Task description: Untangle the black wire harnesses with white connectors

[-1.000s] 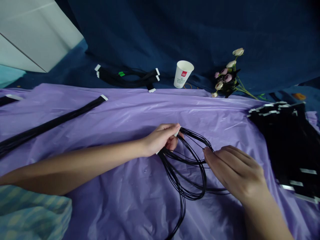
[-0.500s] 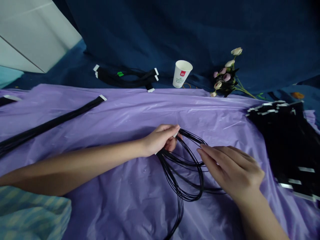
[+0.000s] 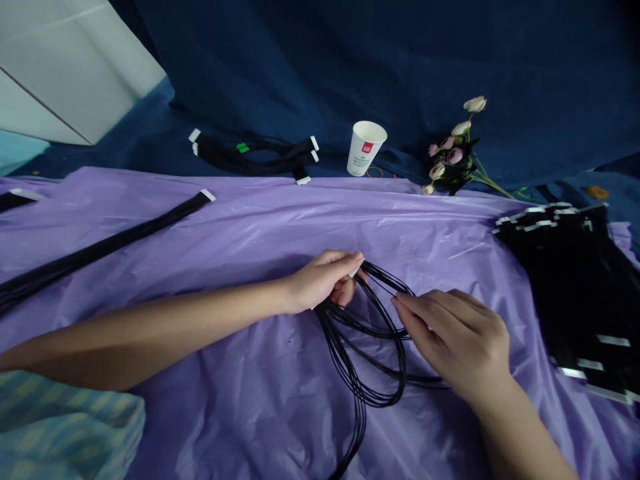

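A bundle of thin black cables (image 3: 367, 347) lies looped on the purple plastic sheet (image 3: 260, 227). My left hand (image 3: 325, 279) is closed round the bundle's upper end, where a white connector shows between the fingers. My right hand (image 3: 453, 337) lies palm down on the right side of the loop, fingers stretched towards the left hand, fingertips touching the cable strands.
A long straight black cable bundle (image 3: 100, 250) runs across the left. A tied cable bundle (image 3: 255, 157), a paper cup (image 3: 366, 148) and artificial flowers (image 3: 455, 160) lie at the back. A stack of black cables with white connectors (image 3: 570, 280) sits at the right.
My right hand has slid left along the loop towards my left hand. My left hand has kept its hold in the same place.
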`<state>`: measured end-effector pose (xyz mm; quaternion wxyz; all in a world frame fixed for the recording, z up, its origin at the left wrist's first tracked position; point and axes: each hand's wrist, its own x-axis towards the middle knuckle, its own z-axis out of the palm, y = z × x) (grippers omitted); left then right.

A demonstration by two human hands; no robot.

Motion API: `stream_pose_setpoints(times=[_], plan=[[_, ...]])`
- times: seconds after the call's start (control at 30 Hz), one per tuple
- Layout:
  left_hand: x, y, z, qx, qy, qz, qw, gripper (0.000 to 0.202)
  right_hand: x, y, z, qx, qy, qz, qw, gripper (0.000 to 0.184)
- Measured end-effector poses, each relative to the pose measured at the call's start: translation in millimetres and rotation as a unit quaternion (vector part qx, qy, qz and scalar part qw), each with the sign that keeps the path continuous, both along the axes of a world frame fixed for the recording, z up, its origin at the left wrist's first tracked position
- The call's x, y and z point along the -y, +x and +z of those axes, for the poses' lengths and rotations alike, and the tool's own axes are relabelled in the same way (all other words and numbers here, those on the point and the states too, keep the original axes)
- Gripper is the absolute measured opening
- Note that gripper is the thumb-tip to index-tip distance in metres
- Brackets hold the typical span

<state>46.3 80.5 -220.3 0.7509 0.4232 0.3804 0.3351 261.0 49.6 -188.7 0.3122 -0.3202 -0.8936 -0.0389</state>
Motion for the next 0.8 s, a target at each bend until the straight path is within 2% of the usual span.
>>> stream_pose_setpoints(times=[0.13, 0.23, 0.47, 0.8], plan=[[0, 0, 1.0, -0.003, -0.008, -0.001, 1.0, 0.038, -1, 4, -1.3, 0.044, 0.073, 0.023, 0.996, 0.017], [-1, 0, 1.3, -0.007, -0.012, -0.007, 1.0, 0.039, -1, 3, -2.0, 0.06, 0.093, 0.02, 0.994, 0.017], [0, 0, 1.1, -0.015, -0.005, -0.016, 1.0, 0.038, -1, -8, -4.2, 0.056, 0.065, -0.006, 0.996, 0.016], [-2, -1, -0.9, -0.007, 0.001, -0.024, 1.0, 0.038, 2, -12, -7.6, 0.045, 0.061, -0.002, 0.997, 0.008]])
